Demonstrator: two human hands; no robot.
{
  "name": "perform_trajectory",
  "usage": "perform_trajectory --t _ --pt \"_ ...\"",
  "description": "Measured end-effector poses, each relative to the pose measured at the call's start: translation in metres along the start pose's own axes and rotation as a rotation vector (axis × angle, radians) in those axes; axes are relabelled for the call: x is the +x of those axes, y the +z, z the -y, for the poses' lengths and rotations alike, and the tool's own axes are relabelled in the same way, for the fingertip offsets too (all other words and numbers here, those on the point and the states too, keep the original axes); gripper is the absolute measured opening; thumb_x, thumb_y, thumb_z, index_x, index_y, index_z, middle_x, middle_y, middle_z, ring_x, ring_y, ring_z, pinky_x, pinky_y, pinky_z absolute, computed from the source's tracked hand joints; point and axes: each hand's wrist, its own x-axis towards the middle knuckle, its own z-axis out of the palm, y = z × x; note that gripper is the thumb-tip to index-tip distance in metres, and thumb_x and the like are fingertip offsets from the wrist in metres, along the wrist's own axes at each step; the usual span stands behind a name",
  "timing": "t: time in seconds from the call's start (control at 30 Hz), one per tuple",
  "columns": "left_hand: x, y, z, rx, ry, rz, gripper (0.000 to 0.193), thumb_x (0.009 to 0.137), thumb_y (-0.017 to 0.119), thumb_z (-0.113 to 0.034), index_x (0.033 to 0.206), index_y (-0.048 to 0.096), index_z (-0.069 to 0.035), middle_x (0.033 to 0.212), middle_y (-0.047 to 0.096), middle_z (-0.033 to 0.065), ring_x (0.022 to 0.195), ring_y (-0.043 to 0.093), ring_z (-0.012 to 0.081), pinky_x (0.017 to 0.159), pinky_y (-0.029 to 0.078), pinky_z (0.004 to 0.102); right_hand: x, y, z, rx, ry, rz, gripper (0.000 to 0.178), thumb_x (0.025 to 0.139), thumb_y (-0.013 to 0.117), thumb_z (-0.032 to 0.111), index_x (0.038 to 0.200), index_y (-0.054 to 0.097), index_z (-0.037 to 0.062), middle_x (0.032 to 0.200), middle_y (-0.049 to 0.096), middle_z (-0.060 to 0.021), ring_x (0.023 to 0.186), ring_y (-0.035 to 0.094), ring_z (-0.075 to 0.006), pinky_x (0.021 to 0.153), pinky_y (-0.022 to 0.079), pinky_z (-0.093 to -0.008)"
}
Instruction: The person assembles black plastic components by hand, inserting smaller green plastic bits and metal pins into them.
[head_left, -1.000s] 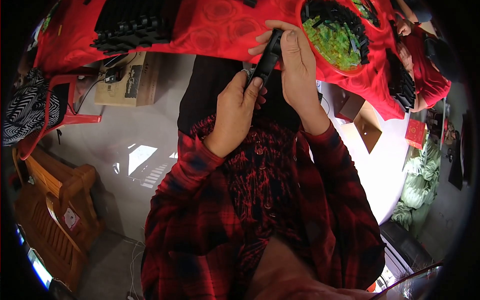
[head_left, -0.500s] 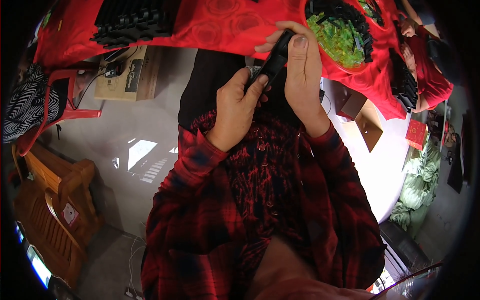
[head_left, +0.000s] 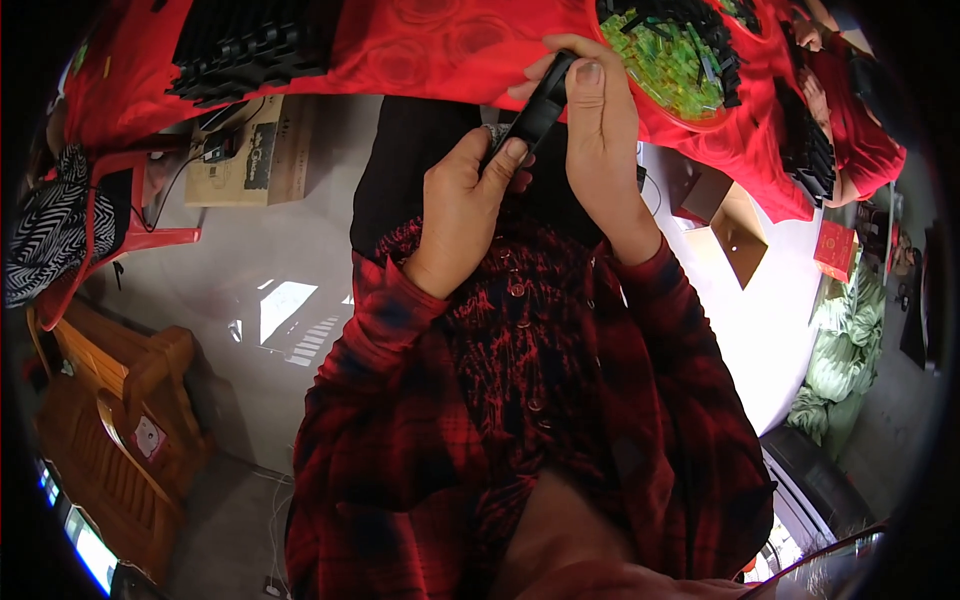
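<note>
Both hands meet at the near edge of the table (head_left: 420,40), which is draped in a red cloth. Between them is a slim black part (head_left: 540,105), held tilted just off that edge, above the person's lap. The left hand (head_left: 465,205) is curled around its lower end, thumb pressed along the side. The right hand (head_left: 598,130) is closed over the upper end — fingers wrapped behind, thumb flat on the front. So both hands are gripping the same piece, touching each other where they meet.

On the table, beyond the right hand, sits a round bowl (head_left: 700,115) heaped with small green and black pieces (head_left: 665,60). Toward the far left edge lies a stack of black ribbed parts (head_left: 250,45). Another such stack (head_left: 805,140) rests near the right edge.

On the floor under the left side of the table stands a cardboard box (head_left: 262,150) — beside it a red plastic chair (head_left: 120,215)
</note>
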Motion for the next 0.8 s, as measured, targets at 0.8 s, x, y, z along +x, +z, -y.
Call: perform_trajectory --t 0.8 --pt "0.013 -0.02 -0.017 0.02 -0.111 0.287 0.023 0.101 0.053 -0.01 0.12 0.057 0.003 0.103 0.069 0.0074 0.082 0.063 0.0114 0.073 0.05 0.025 0.01 -0.004 -0.012 0.084 0.066 -0.022 0.048 0.11 0.03 0.035 0.125 0.05 -0.0057 0.1 0.063 -0.0129 0.087 0.069 -0.0222 0.08 0.054 -0.0299"
